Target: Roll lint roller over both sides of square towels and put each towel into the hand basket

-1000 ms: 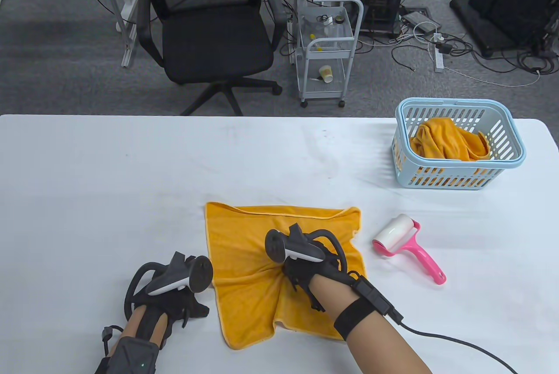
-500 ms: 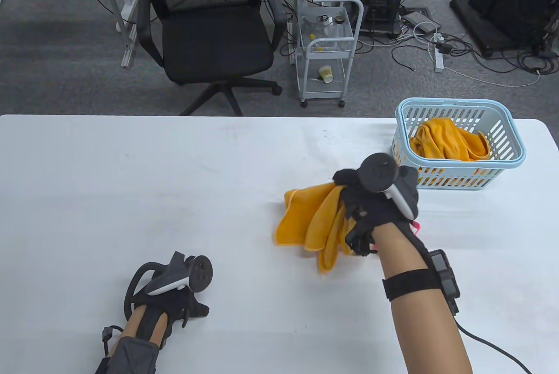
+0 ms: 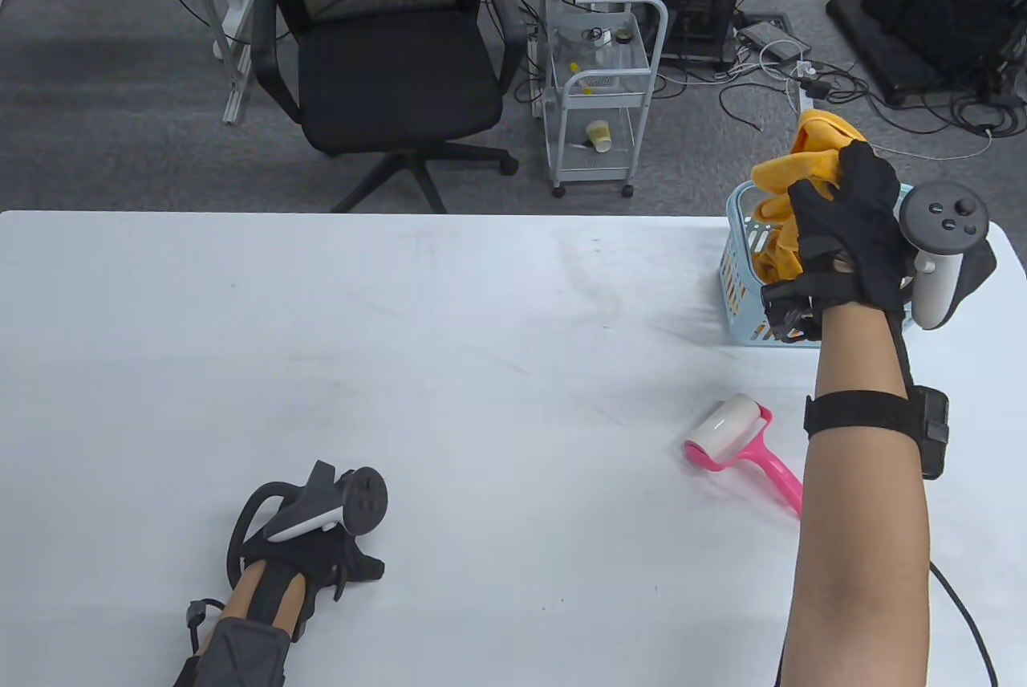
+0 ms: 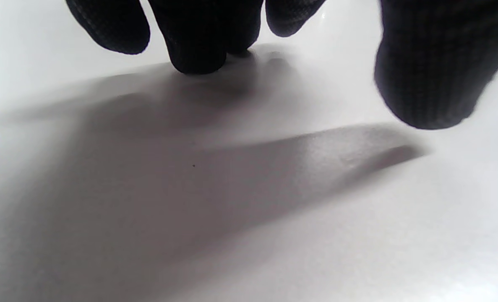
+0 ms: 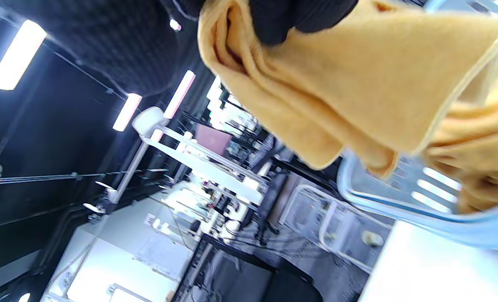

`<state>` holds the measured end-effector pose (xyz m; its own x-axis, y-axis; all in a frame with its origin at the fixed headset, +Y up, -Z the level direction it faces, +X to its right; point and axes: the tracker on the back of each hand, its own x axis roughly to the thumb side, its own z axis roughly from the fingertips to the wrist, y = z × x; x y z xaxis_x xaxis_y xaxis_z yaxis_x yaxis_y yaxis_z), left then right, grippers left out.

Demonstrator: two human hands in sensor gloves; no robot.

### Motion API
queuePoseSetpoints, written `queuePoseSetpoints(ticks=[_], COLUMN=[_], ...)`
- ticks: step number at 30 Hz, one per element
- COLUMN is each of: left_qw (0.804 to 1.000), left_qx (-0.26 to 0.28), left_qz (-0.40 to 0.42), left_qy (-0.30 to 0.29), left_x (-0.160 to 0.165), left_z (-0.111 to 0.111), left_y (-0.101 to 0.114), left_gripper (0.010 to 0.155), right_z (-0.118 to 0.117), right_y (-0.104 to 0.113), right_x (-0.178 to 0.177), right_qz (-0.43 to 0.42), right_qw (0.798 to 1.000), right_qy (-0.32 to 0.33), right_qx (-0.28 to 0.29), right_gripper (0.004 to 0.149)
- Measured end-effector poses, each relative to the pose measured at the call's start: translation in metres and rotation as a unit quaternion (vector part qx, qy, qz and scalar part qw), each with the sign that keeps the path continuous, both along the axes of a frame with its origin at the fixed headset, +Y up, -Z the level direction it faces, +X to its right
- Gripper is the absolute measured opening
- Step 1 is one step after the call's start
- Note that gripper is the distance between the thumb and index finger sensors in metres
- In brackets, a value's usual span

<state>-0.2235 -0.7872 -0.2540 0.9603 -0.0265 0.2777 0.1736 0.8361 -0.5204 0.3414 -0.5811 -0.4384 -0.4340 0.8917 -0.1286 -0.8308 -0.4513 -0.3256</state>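
My right hand grips a bunched orange towel and holds it above the light blue hand basket at the table's far right. The right wrist view shows the same towel hanging from my fingers over the basket rim, with another orange towel lying inside. The pink lint roller lies on the table in front of the basket, untouched. My left hand rests on the white table near the front left, fingers loosely curled and holding nothing.
Beyond the table's far edge stand a black office chair and a small white cart. Cables lie on the floor at the back right. My right forearm reaches across the table's right side, above the roller's handle.
My right hand gathered the towel off the table's middle, lifted it and carried it right and away to above the basket. The left hand stayed put.
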Motion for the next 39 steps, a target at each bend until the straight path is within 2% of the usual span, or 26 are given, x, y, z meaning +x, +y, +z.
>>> queuePoseSetpoints(ticks=[2, 3, 5, 7, 9, 13, 16, 19, 20, 22, 26, 28, 31, 34, 37, 39], left_qw=[1.000, 1.000, 1.000, 1.000, 1.000, 1.000, 1.000, 1.000, 1.000, 1.000, 1.000, 1.000, 1.000, 0.998, 0.991, 0.985], left_qx=[-0.001, -0.001, -0.001, -0.001, -0.002, -0.001, -0.001, -0.001, -0.001, 0.000, 0.003, 0.006, 0.015, 0.044, 0.085, 0.143], left_qz=[-0.002, -0.004, -0.005, -0.005, -0.005, -0.007, -0.005, -0.003, -0.003, -0.003, -0.001, 0.000, 0.004, 0.026, 0.073, 0.073], left_qy=[-0.001, -0.001, -0.002, -0.001, -0.001, -0.001, -0.001, -0.001, -0.001, -0.001, 0.000, 0.002, 0.008, 0.029, 0.073, 0.068], left_x=[0.000, 0.001, 0.001, 0.001, 0.001, 0.002, 0.001, 0.002, 0.002, 0.002, 0.002, 0.002, 0.001, 0.000, 0.004, 0.017], left_z=[0.000, 0.000, 0.000, -0.001, -0.001, -0.001, -0.001, -0.001, -0.001, -0.001, -0.002, -0.002, -0.002, -0.004, -0.004, -0.003], left_y=[0.000, 0.000, 0.000, 0.000, 0.000, 0.000, 0.000, 0.000, 0.000, 0.000, 0.000, 0.000, 0.001, 0.007, 0.021, 0.049], left_gripper=[0.097, 0.096, 0.096, 0.096, 0.095, 0.095, 0.095, 0.095, 0.095, 0.095, 0.095, 0.094, 0.091, 0.080, 0.075, 0.074], right_z=[-0.005, -0.009, -0.008, -0.006, -0.003, 0.015, 0.039, 0.066, 0.083, 0.102, 0.141, 0.154, 0.164, 0.165, 0.163, 0.162], right_y=[-0.024, -0.047, -0.068, -0.071, -0.066, -0.035, -0.014, -0.008, -0.012, -0.022, -0.059, -0.078, -0.105, -0.127, -0.135, -0.140], right_x=[0.009, 0.015, 0.023, 0.023, 0.017, -0.018, -0.058, -0.094, -0.112, -0.130, -0.154, -0.157, -0.155, -0.151, -0.148, -0.150], right_qz=[-0.015, -0.021, -0.007, 0.011, 0.037, 0.110, 0.201, 0.286, 0.322, 0.357, 0.379, 0.396, 0.409, 0.452, 0.449, 0.457], right_qw=[1.000, 0.998, 0.997, 0.997, 0.995, 0.989, 0.974, 0.952, 0.942, 0.927, 0.918, 0.910, 0.906, 0.885, 0.886, 0.880], right_qy=[0.000, 0.012, 0.029, 0.029, 0.048, 0.073, 0.099, 0.105, 0.100, 0.113, 0.119, 0.119, 0.107, 0.115, 0.117, 0.126], right_qx=[-0.018, -0.051, -0.070, -0.073, -0.075, -0.058, -0.038, -0.017, 0.002, 0.003, 0.014, 0.014, 0.015, 0.005, 0.002, -0.005], right_gripper=[0.082, 0.081, 0.080, 0.079, 0.077, 0.077, 0.077, 0.076, 0.076, 0.075, 0.073, 0.073, 0.072, 0.071, 0.070, 0.069])
